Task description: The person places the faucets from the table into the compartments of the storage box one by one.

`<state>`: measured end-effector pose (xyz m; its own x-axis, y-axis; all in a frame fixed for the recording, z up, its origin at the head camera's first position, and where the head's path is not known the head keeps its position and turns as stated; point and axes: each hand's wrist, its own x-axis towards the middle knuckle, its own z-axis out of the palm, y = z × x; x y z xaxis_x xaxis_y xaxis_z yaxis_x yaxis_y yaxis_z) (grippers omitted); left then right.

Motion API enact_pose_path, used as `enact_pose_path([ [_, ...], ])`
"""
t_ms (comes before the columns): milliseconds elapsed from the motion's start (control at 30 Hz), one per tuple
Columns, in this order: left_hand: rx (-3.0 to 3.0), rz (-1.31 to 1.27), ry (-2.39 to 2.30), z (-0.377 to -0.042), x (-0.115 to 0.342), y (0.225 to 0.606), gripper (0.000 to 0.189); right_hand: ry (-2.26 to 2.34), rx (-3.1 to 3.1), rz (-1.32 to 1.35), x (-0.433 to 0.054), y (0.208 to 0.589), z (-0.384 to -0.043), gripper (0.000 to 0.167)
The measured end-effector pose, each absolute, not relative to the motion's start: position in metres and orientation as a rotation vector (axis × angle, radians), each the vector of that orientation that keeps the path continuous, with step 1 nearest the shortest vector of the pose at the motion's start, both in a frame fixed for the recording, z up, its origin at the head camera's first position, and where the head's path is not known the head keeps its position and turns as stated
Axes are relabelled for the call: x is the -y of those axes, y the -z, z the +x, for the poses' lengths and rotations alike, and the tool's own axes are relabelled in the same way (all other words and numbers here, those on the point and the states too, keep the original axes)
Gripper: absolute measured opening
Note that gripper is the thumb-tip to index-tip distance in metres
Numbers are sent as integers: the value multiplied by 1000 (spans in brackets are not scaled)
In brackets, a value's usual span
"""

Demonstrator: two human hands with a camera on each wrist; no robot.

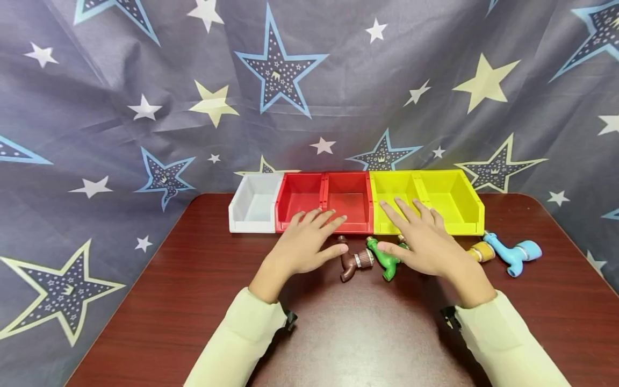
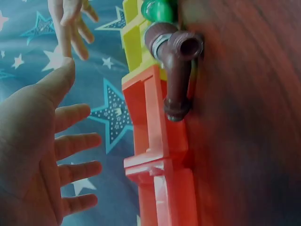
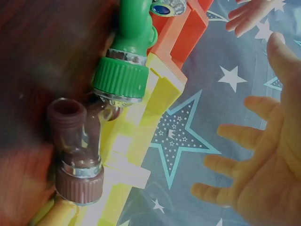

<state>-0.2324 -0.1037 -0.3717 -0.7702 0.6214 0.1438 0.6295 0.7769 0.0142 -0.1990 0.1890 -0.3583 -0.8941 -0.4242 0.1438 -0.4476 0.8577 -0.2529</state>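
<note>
Both hands hover over the table with fingers spread and hold nothing. My left hand (image 1: 304,244) is in front of the red bins (image 1: 348,215), its thumb near a brown tap (image 1: 349,262). My right hand (image 1: 425,242) is before the yellow bins (image 1: 450,204), its thumb by a green tap (image 1: 387,260). That hand partly hides a second brown tap, which shows in the right wrist view as a brown tap (image 3: 80,146). Farther right lie a yellow tap (image 1: 481,251), mostly hidden, and a blue tap (image 1: 515,253).
A white bin (image 1: 256,207) stands at the left end of the bin row, along the back of the dark red wooden table (image 1: 193,301). Behind it hangs a grey curtain (image 1: 338,64) printed with stars.
</note>
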Motion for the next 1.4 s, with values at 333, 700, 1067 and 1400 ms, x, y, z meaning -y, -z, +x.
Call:
enact_pose_path([
  [333, 2834, -908, 355, -258, 132, 370, 67, -414, 2949, 703, -198, 346, -197, 82],
  [700, 2747, -632, 503, -289, 176, 372, 58, -362, 2933, 720, -215, 345, -195, 73],
  [1067, 2746, -283, 527, -310, 214, 379, 50, -298, 2877, 750, -236, 348, -193, 65],
  [1400, 2808, -43, 541, -324, 239, 375, 50, -274, 2840, 747, -261, 354, -192, 58],
])
